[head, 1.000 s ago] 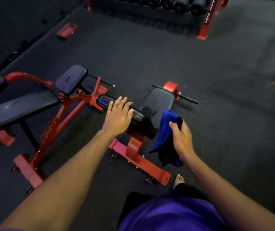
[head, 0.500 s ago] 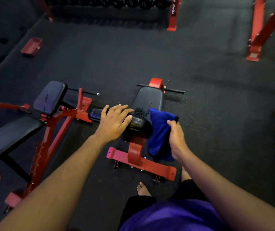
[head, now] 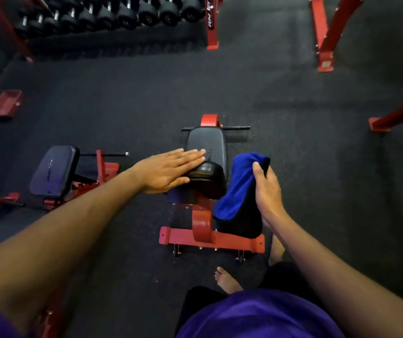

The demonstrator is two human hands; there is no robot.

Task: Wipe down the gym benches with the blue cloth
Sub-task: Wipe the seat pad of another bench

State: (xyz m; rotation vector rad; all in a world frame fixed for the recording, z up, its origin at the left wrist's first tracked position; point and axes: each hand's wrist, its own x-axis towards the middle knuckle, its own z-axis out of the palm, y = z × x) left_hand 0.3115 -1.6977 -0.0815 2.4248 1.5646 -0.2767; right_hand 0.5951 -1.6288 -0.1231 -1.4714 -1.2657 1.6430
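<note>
- Left hand (head: pixel 168 170): I see it flat, palm down, fingers straight and close together, pointing forward and to the right.
- Left arm: I note it fully extended from lower left.
- Right hand (head: pixel 267 189): fingers and thumb curled round the blue cloth (head: pixel 240 191), back of the hand facing right.
- Right arm: I see the forearm reaching in from lower right, wrist straight.
- Feet: one bare foot (head: pixel 227 280) visible between the arms.

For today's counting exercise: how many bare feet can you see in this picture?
2: one bare foot on the floor behind the bench's red base, the other mostly hidden beside the right forearm.
</note>
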